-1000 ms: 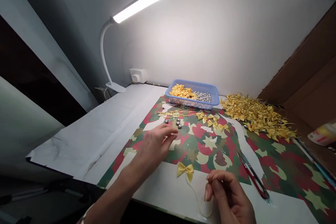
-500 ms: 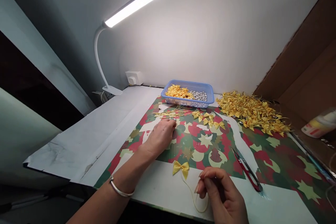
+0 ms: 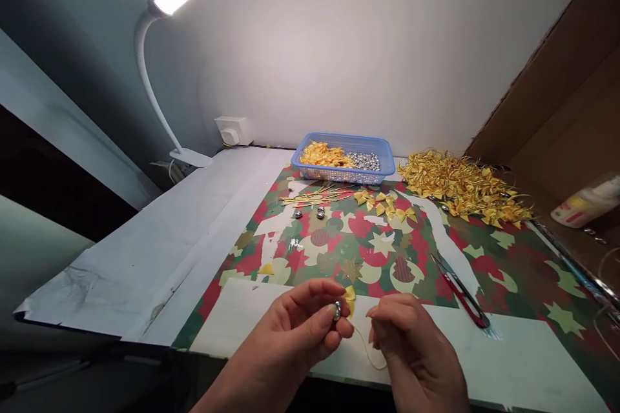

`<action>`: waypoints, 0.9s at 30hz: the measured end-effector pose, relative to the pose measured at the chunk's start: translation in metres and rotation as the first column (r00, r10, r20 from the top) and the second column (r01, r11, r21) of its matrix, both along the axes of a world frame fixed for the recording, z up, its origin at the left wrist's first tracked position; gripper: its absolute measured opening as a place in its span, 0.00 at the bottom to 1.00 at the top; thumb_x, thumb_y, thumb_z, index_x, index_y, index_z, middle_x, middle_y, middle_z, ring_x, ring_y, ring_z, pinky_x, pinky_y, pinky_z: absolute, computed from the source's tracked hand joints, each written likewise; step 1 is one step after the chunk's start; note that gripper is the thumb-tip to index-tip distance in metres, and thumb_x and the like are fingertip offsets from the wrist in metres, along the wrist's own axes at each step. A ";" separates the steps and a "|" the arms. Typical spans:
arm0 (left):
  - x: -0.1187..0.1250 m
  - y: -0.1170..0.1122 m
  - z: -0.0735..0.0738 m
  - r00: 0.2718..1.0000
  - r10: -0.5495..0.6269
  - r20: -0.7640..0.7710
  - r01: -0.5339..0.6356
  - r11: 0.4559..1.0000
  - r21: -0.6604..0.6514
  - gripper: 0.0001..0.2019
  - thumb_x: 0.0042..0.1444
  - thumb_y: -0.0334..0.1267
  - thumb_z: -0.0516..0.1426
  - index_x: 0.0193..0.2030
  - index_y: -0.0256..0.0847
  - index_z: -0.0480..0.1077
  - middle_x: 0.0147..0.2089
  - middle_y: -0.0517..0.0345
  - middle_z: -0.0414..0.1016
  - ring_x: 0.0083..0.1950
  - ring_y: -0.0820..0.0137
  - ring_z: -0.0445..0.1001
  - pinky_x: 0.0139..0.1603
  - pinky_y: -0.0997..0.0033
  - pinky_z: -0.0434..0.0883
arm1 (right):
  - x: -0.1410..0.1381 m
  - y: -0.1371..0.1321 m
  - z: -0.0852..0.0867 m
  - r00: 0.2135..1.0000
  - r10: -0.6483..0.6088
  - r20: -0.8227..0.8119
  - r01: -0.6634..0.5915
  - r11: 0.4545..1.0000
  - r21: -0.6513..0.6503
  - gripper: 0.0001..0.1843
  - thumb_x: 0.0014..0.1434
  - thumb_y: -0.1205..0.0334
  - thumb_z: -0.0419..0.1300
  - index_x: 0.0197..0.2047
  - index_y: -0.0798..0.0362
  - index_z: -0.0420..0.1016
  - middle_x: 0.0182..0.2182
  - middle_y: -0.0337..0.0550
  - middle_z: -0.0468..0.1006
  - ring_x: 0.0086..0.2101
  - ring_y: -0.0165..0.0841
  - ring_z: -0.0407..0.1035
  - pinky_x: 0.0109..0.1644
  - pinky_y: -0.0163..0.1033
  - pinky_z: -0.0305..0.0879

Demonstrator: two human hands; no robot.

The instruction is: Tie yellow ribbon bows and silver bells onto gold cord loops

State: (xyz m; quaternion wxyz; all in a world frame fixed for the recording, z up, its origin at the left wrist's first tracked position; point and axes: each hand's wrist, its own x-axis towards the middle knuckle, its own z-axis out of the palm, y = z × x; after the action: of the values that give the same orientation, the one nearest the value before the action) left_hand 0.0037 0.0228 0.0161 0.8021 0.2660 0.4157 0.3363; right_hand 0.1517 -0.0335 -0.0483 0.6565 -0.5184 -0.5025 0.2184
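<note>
My left hand [image 3: 295, 332] is near the table's front edge, fingers pinched round a small silver bell [image 3: 337, 311] and touching a yellow ribbon bow [image 3: 349, 295]. My right hand [image 3: 411, 352] is just to its right, fingers closed on the thin yellow cord [image 3: 371, 356] that loops down from the bow. Two more silver bells [image 3: 320, 211] lie on the patterned paper further back, beside a bundle of cut yellow cords [image 3: 317, 196] and several loose yellow bows [image 3: 387, 204].
A blue basket [image 3: 341, 173] with bows and bells stands at the back. A heap of finished bows [image 3: 460, 190] lies to its right. Red snips [image 3: 462, 290] rest right of my hands. A clamp lamp [image 3: 155, 77], a wall socket [image 3: 231, 131] and a bottle [image 3: 584, 201] surround the mat.
My left hand drew back from the bells at mid-table to the front, now holding one bell against the bow. The bow has left the table. My right hand kept the cord.
</note>
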 end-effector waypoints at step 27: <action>0.005 -0.010 -0.012 0.988 -0.071 -0.140 0.097 0.976 0.193 0.05 0.51 0.36 0.71 0.35 0.42 0.84 0.30 0.60 0.84 0.35 0.72 0.79 0.38 0.81 0.75 | -0.006 -0.006 -0.001 0.997 0.010 0.070 -0.004 0.997 -0.082 0.08 0.67 0.66 0.59 0.36 0.45 0.75 0.30 0.33 0.74 0.29 0.27 0.69 0.36 0.29 0.65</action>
State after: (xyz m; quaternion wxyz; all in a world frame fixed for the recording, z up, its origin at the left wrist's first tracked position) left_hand 0.0089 0.0126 0.0037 0.7558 0.3838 0.4205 0.3235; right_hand 0.1460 -0.0392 -0.0491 0.6157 -0.5506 -0.5178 0.2227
